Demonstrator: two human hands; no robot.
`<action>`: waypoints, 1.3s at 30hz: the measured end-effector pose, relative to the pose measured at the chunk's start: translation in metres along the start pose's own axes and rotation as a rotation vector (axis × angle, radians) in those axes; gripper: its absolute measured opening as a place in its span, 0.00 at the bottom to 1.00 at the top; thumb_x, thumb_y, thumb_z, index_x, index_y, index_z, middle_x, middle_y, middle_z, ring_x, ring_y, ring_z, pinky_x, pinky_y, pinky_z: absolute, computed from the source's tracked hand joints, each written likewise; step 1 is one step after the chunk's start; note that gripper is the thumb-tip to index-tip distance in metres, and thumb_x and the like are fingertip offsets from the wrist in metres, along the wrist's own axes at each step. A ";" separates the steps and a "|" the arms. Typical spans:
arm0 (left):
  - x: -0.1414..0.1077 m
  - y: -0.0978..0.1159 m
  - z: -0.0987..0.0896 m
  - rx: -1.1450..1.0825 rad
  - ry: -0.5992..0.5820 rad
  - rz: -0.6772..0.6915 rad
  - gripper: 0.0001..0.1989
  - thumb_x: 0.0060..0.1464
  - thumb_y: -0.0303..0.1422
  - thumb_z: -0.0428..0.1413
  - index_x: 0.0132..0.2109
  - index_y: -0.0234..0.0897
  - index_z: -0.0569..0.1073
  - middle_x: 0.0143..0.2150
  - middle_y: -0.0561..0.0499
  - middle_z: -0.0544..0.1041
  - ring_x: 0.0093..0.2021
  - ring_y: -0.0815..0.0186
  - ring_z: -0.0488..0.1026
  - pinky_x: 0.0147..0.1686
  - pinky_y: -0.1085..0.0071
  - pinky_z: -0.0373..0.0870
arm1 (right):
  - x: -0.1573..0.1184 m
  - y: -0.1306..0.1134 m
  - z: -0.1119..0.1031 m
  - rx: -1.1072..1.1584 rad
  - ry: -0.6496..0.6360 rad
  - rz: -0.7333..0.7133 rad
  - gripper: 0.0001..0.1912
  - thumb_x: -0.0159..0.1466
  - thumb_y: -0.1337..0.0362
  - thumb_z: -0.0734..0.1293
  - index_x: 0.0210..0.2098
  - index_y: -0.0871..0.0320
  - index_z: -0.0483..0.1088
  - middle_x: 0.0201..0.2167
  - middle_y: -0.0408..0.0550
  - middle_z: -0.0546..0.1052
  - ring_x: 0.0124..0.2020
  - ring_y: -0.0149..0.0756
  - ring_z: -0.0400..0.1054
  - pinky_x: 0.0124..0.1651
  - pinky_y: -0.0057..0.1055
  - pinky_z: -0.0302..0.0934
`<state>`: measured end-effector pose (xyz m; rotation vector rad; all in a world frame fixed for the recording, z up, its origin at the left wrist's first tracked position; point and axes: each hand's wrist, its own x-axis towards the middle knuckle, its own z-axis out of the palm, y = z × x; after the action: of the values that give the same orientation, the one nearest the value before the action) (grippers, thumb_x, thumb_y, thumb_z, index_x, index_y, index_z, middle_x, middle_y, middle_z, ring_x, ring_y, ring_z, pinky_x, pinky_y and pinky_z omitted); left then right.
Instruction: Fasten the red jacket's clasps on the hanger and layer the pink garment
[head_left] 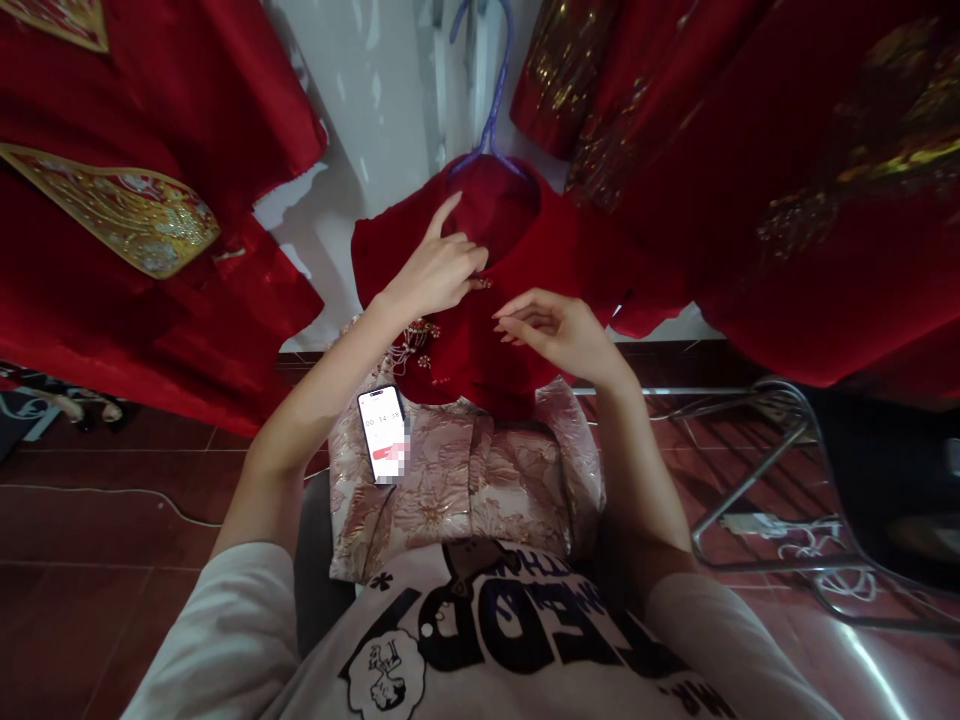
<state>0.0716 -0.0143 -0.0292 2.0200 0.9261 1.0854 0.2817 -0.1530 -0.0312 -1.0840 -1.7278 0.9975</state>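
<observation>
A red garment (517,340) hangs in front of me on a purple hanger (491,120), its neck opening facing up. My left hand (448,270) is at the left of the neckline, one finger stretched out and the others curled onto the cloth. A small beaded ornament (486,283) shows by its fingertips. My right hand (559,328) hovers just over the front, right of that ornament, with thumb and fingers drawn together; anything between them is too small to make out. Beaded trim (412,345) with dangling strands lies below my left wrist.
Pink brocade fabric (442,490) covers my lap, with a phone (382,435) showing a timer on it. Red embroidered garments (150,220) hang on both sides. A metal-framed chair (817,440) stands at right; cables (847,580) lie on the tiled floor.
</observation>
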 end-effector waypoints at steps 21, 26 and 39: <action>-0.029 -0.007 -0.004 0.373 0.034 -0.068 0.23 0.47 0.29 0.63 0.16 0.40 0.57 0.16 0.53 0.58 0.47 0.45 0.75 0.67 0.47 0.48 | 0.085 0.019 0.055 -0.330 0.558 0.189 0.55 0.62 0.35 0.66 0.71 0.71 0.48 0.68 0.78 0.56 0.74 0.68 0.45 0.72 0.62 0.45; -0.040 -0.006 -0.022 0.553 0.109 -0.123 0.11 0.44 0.26 0.61 0.21 0.38 0.67 0.20 0.49 0.68 0.49 0.43 0.75 0.67 0.42 0.45 | 0.059 0.037 0.035 -0.583 0.625 0.138 0.47 0.66 0.38 0.62 0.70 0.68 0.50 0.64 0.77 0.59 0.71 0.70 0.50 0.69 0.63 0.50; -0.079 0.000 -0.007 0.752 0.209 -0.229 0.32 0.56 0.26 0.49 0.67 0.18 0.63 0.65 0.22 0.68 0.66 0.34 0.64 0.67 0.37 0.47 | 0.074 0.061 -0.047 -0.877 0.588 0.149 0.37 0.67 0.43 0.65 0.60 0.70 0.62 0.56 0.77 0.66 0.64 0.72 0.58 0.62 0.70 0.52</action>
<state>0.0333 -0.0772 -0.0580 2.3046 1.8373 0.9050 0.3210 -0.0562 -0.0546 -1.8412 -1.5860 -0.0960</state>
